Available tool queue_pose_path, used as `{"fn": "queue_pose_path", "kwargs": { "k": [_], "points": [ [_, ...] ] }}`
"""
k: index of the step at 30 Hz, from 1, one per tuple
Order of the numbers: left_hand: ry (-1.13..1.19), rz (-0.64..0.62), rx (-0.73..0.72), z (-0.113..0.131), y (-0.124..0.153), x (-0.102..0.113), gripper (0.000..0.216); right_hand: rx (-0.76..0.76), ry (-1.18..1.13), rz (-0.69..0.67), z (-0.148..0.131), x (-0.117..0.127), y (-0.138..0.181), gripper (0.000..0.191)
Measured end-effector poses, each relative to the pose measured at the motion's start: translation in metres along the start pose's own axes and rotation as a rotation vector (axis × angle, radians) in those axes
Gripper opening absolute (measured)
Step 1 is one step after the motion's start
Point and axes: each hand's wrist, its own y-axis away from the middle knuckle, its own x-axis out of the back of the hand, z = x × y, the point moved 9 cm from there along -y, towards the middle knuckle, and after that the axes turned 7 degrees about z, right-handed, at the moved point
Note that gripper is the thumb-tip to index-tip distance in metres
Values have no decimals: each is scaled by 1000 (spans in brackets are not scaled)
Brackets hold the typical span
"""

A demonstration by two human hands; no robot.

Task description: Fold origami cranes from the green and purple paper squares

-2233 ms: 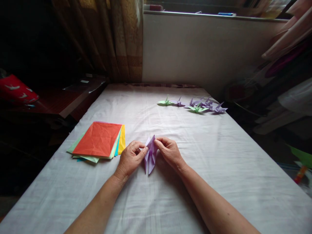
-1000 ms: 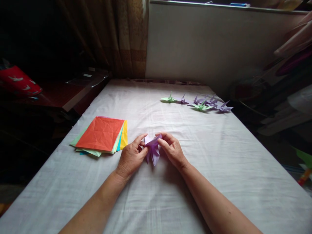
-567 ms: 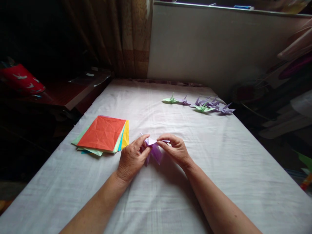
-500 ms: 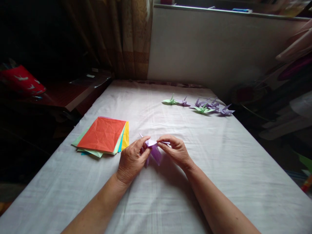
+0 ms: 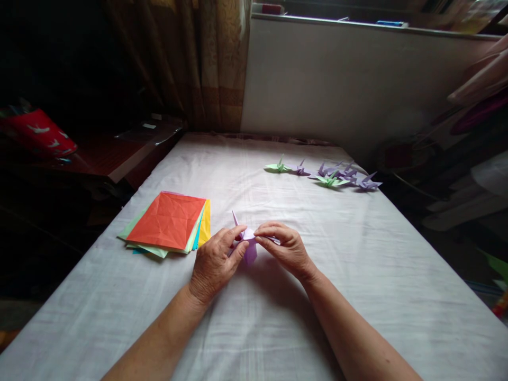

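Note:
A purple paper crane point(image 5: 250, 255) is held just above the white cloth, between my two hands. My left hand point(image 5: 216, 259) pinches its left side with thumb and forefinger, and one thin point of the crane sticks up past those fingers. From the other side, my right hand point(image 5: 288, 247) closes thumb and fingertips on a wing or point of the same crane. The fingers cover part of the paper, so some folds are hidden.
Left of my hands lies a stack of coloured paper squares point(image 5: 166, 221), red on top. Several green and purple paper cranes point(image 5: 331, 180) stand at the far right of the cloth-covered table point(image 5: 357, 317). A red container point(image 5: 39, 132) tilts on a dark desk.
The purple crane has turned in my fingers: its thin point now stands more upright, and less of its lower part hangs below. Both hands stay nearly in place.

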Motion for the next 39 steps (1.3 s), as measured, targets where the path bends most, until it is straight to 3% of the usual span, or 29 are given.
{"fn": "queue_pose_path", "kwargs": {
  "k": [7,16,19,22,25,28,31,35,39],
  "points": [
    [-42,-34,-55,2,0,-1,24,12,27,-20,-4,-1,0,12],
    [-27,36,-47,8,-1,7,17,79,83,-33,-12,-6,3,8],
    [16,49,51,0,-2,9,16,100,144,-4,-14,-6,4,28],
    [80,72,255,-25,-1,8,14,65,181,16,-9,-4,5,50],
    [205,84,457,-54,3,2,18,19,203,8,-3,-5,6,45],
    [289,78,542,-72,7,-5,22,50,256,-12,-5,-10,8,26],
    [234,33,540,-75,7,-8,21,148,351,-58,-12,-17,12,15],
    [54,-83,506,-66,5,-9,16,215,428,-134,-13,-26,18,17],
    [-134,-154,384,-52,0,-7,12,214,427,-176,-7,-27,27,21]
  ]
}}
